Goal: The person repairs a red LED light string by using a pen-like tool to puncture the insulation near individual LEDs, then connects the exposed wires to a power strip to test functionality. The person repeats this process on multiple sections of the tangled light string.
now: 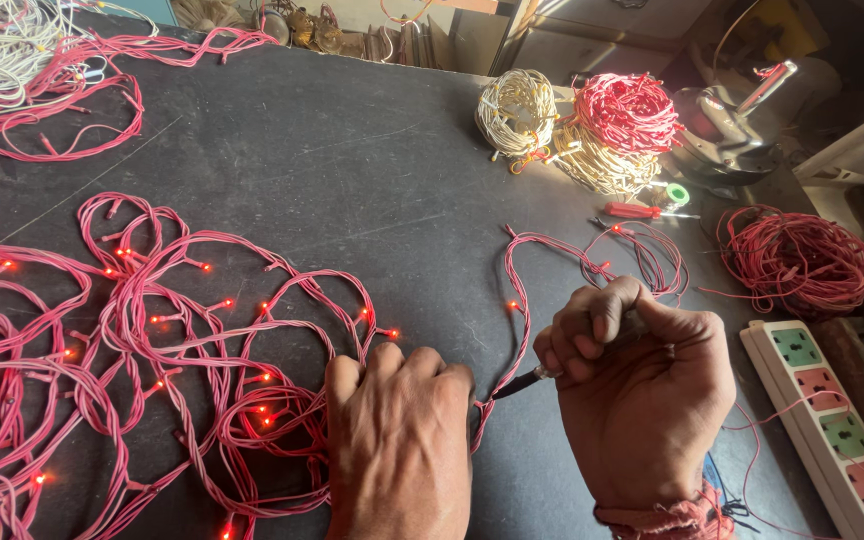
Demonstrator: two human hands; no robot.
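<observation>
2 hands mid-table — left hand (399, 440) fisted on lit pink wire (202, 330), right hand (642, 385) gripping dark probe (520, 382) — bare tabletop (352, 170) beyond.

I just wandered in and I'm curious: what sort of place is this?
Probably a small workshop for string lights: a dark worktable covered in lit pink light strings, wound wire bundles, and a multi-socket power strip.

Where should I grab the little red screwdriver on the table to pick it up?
Take the red screwdriver by its fat red handle, coming down from above. It lies flat on the dark table, handle toward the left and thin metal tip pointing right, near the green tape roll. The handle looks thick enough for fingers to pinch across, and it probably keeps them off the pointy end.
</observation>
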